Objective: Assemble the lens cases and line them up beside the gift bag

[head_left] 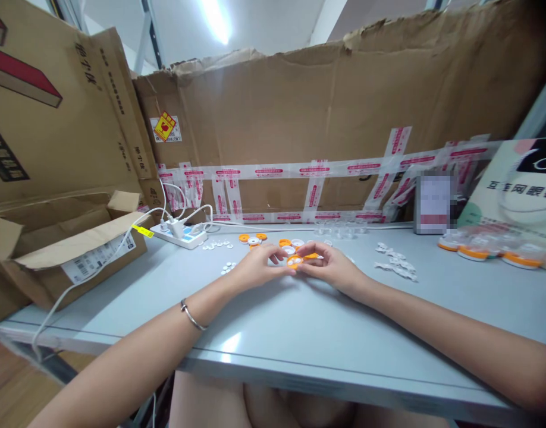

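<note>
Between my two hands sits a small orange round cap [294, 262] with white pieces inside it. My left hand [264, 264] pinches its left side, thumb at the lower edge and fingers curled. From the right, my right hand [330, 268] grips the same cap with thumb and fingertips. Just behind my fingers lie more orange and white round parts [285, 243], partly hidden by my right hand. Another cluster of orange and white rings [254, 240] is beyond my left hand. Small white discs [229, 267] are scattered to the left of it.
White clip-like parts [395, 261] lie to the right, near a phone-like device [433, 204]. Orange-based clear domes [473, 252] stand at the far right. A power strip [179, 233] with cables and an open carton [77, 249] are on the left. Cardboard [273, 113] walls the back.
</note>
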Tool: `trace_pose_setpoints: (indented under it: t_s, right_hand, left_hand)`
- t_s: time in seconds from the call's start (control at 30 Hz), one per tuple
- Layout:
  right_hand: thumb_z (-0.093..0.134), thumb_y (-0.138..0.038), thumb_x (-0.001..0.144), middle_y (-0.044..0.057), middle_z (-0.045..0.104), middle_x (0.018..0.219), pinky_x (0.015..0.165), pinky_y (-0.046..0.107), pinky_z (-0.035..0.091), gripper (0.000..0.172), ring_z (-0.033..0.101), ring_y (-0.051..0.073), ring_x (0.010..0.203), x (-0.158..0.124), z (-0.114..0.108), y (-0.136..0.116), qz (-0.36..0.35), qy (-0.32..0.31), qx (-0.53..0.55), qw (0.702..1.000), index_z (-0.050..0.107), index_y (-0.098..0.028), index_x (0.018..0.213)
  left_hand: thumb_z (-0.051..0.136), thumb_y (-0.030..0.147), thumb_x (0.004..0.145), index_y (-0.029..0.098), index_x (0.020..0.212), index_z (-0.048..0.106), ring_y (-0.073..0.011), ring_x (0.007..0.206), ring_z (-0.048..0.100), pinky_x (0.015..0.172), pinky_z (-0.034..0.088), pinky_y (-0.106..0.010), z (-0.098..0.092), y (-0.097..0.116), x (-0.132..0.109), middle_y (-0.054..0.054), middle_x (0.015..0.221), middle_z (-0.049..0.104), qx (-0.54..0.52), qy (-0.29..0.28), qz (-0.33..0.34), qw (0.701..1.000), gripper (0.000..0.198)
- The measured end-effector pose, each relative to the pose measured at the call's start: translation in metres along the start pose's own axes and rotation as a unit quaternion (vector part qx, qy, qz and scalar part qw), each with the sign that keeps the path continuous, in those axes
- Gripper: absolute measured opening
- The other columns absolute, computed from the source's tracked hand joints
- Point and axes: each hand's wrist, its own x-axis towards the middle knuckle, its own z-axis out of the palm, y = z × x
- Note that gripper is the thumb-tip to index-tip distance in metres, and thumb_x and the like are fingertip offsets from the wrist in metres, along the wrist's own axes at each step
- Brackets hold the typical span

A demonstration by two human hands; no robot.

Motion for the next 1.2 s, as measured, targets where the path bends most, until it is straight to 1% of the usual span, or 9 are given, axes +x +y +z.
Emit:
trace_pose_setpoints:
  t_s: [0.13,0.33,0.5,0.6,0.67,0.77,0.9,1.03,1.2]
  right_hand:
    - [0.071,-0.032,0.061,0.005,0.064,0.093,0.078,0.036,0.052,0.034,0.066,0.018,0.081,-0.002,-0.006,-0.009,0.041,0.039,0.035,0.998,0.051,-0.019,0.085]
    - [0.073,-0.035,0.058,0.003,0.067,0.082,0.074,0.037,0.054,0.040,0.066,0.018,0.073,-0.005,-0.011,-0.015,0.043,0.034,0.081,0.995,0.053,-0.019,0.089]
    - [0.072,-0.038,0.059,0.004,0.067,0.082,0.078,0.039,0.052,0.042,0.066,0.019,0.077,-0.006,-0.013,-0.017,0.031,0.028,0.067,0.997,0.051,-0.019,0.091]
    - [0.071,-0.041,0.061,0.004,0.067,0.083,0.079,0.040,0.051,0.042,0.066,0.019,0.079,-0.007,-0.015,-0.021,0.019,0.020,0.050,0.998,0.051,-0.020,0.091]
    - [0.071,-0.042,0.061,0.003,0.067,0.083,0.077,0.038,0.052,0.042,0.066,0.019,0.078,-0.009,-0.015,-0.026,0.014,0.019,0.044,0.999,0.050,-0.020,0.089]
    - [0.070,-0.043,0.061,0.002,0.066,0.082,0.075,0.035,0.052,0.041,0.066,0.018,0.075,-0.012,-0.015,-0.033,0.004,0.021,0.034,0.999,0.050,-0.020,0.089]
    - [0.068,-0.042,0.065,0.003,0.066,0.084,0.069,0.032,0.052,0.038,0.066,0.019,0.078,-0.016,-0.015,-0.039,-0.022,0.019,0.007,1.000,0.051,-0.021,0.091]
    - [0.068,-0.037,0.066,0.005,0.065,0.092,0.068,0.030,0.051,0.034,0.064,0.019,0.085,-0.018,-0.013,-0.041,-0.040,0.018,-0.013,0.999,0.052,-0.021,0.090]
    - [0.068,-0.038,0.066,0.005,0.062,0.101,0.072,0.031,0.051,0.031,0.064,0.019,0.087,-0.017,-0.013,-0.037,-0.052,0.017,-0.021,0.998,0.053,-0.021,0.086]
  left_hand:
    - [0.052,0.038,0.080,0.015,0.097,0.060,-0.0154,0.085,0.057,0.078,0.043,-0.027,-0.003,-0.007,0.005,-0.006,0.096,0.064,0.008,0.023,-0.011,1.000,0.029]
    - [0.049,0.022,0.080,0.015,0.101,0.059,-0.0207,0.094,0.054,0.085,0.041,-0.032,0.004,-0.011,0.024,-0.009,0.102,0.058,0.176,-0.018,0.016,0.984,0.024]
    - [0.050,0.020,0.078,0.013,0.087,0.061,-0.0242,0.088,0.056,0.078,0.043,-0.035,0.014,-0.007,0.035,-0.012,0.095,0.056,0.213,-0.036,0.004,0.976,0.015]
    - [0.052,0.018,0.077,0.014,0.080,0.060,-0.0225,0.089,0.055,0.079,0.043,-0.033,0.010,-0.003,0.033,-0.010,0.092,0.055,0.208,-0.032,0.008,0.978,0.010]
    - [0.053,0.019,0.077,0.015,0.078,0.059,-0.0204,0.090,0.054,0.080,0.042,-0.031,0.001,0.000,0.027,-0.008,0.091,0.056,0.165,-0.028,0.007,0.986,0.007]
    - [0.055,0.028,0.076,0.015,0.076,0.056,-0.0169,0.083,0.055,0.075,0.042,-0.029,-0.014,0.005,0.017,-0.005,0.088,0.060,-0.061,-0.012,-0.049,0.997,0.013]
    - [0.063,0.036,0.071,0.014,0.076,0.053,-0.0116,0.075,0.052,0.072,0.038,-0.026,-0.020,0.007,0.004,-0.002,0.082,0.058,-0.322,0.017,-0.095,0.942,0.024]
    - [0.067,0.032,0.070,0.014,0.076,0.053,-0.0116,0.077,0.052,0.075,0.037,-0.027,-0.014,0.009,0.000,-0.002,0.082,0.057,-0.409,0.014,-0.077,0.909,0.024]
    - [0.067,0.032,0.070,0.014,0.072,0.051,-0.0130,0.083,0.053,0.081,0.036,-0.030,-0.010,0.016,0.000,-0.002,0.084,0.059,-0.428,0.049,-0.061,0.900,0.024]
